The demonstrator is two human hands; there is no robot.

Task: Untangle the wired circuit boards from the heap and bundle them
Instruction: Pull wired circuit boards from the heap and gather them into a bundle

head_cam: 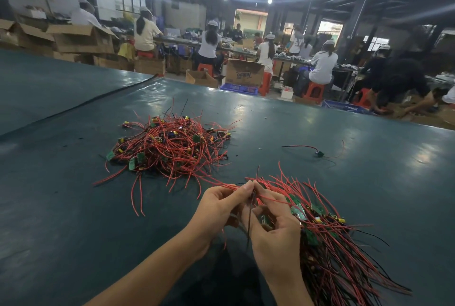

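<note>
A tangled heap of small green circuit boards with red and black wires lies on the dark green table, ahead and left of my hands. To the right lies a sorted bundle of boards with their wires roughly aligned. My left hand pinches red wires that lead back toward the heap. My right hand holds a wired board and a black wire at the near end of the bundle. The two hands' fingertips meet over the wires.
A single wired board lies apart on the table to the right. Beyond the far table edge stand cardboard boxes, red stools and blue crates, with several seated people at benches.
</note>
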